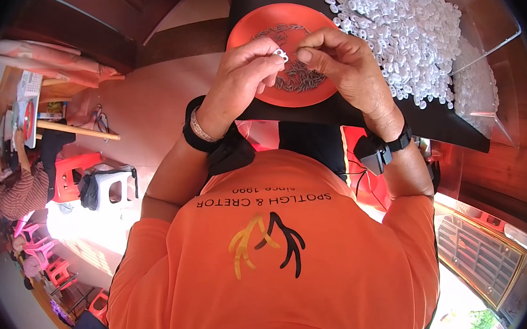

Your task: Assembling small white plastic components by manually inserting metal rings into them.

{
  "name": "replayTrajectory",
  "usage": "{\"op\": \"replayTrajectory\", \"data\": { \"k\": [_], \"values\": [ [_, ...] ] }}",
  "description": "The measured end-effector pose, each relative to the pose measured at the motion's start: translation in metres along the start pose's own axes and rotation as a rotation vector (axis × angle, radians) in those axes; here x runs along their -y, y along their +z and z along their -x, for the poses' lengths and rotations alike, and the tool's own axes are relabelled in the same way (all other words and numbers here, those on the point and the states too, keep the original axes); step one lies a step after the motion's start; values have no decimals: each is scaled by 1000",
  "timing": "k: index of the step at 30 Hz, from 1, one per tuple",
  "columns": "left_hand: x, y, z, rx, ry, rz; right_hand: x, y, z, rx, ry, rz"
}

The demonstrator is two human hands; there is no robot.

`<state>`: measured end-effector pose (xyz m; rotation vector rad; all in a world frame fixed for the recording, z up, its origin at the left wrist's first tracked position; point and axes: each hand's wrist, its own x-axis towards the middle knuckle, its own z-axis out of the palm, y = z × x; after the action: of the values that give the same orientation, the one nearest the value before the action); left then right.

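My left hand [240, 73] pinches a small white oval plastic piece with holes [281, 55] between thumb and fingers. Close by on the right, my right hand [349, 67] has its thumb and forefinger pressed together; whatever they hold is too small to make out. Both hands are raised over a round orange-red plate [249, 24]. Small grey metal pins or screws [302, 80] lie in a loose heap on the plate, partly hidden by my hands. Beyond my right hand, a large pile of similar white plastic pieces [405, 45] is spread on the table.
The dark table [430, 126] ends just in front of my body. A clear plastic container [487, 77] with more white pieces stands at its right side. At far left, another person [23, 190] sits at a table near a red stool [74, 176] and a white stool [114, 186].
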<state>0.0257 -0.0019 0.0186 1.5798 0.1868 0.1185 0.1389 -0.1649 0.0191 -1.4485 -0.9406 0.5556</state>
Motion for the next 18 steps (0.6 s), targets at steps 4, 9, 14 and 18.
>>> {"op": "replayTrajectory", "data": {
  "k": [4,9,14,18],
  "values": [
    [0,5,4,-37,14,10,-2,5,1,26,32,-150],
    [4,5,7,29,29,72,-2,10,1,0,60,-109],
    [5,5,9,36,17,74,-4,12,3,38,56,-136],
    [3,7,10,17,-19,57,-2,12,3,67,39,-66]
  ]
}}
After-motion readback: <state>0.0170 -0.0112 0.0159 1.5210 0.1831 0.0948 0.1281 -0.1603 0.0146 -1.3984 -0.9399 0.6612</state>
